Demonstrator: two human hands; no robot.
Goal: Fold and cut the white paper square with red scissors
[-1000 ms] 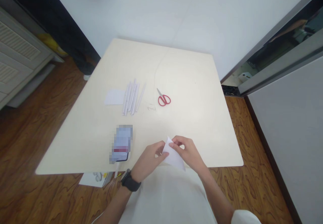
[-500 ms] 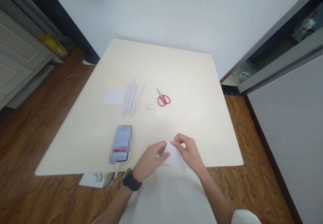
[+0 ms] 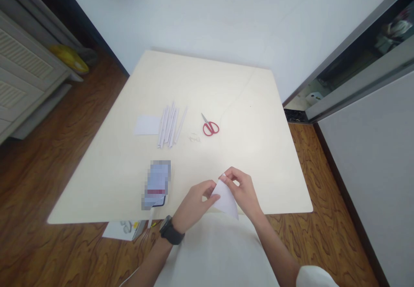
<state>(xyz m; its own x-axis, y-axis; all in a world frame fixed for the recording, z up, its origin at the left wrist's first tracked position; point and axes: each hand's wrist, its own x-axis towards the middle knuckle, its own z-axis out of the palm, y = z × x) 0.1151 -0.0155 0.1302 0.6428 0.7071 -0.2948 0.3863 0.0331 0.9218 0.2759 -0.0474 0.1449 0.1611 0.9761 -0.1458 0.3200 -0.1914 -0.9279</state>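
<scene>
Near the table's front edge, a sheet of white paper [image 3: 226,201] is held between both my hands. My left hand [image 3: 198,203] pinches its left side, thumb on top. My right hand [image 3: 239,188] grips the upper corner, where the paper looks slightly curled between thumb and fingers. Farther back lie several rolled paper tubes [image 3: 168,125] in a row, one a little apart on the right. Beside them on the left is a flat white sheet [image 3: 146,125]. Red-handled scissors [image 3: 209,126] rest to the right of the tubes, blades pointing away from me.
Small pale scraps [image 3: 194,138] lie between tubes and scissors. A phone [image 3: 157,184] with a white cable sits at the front left of the table [image 3: 246,149]. A white wall borders the far edge. A white box [image 3: 121,230] is below the front left edge.
My right hand has shifted slightly up with the paper's corner, and the left hand stays on the paper. The person's leg and foot at the far left are no longer visible.
</scene>
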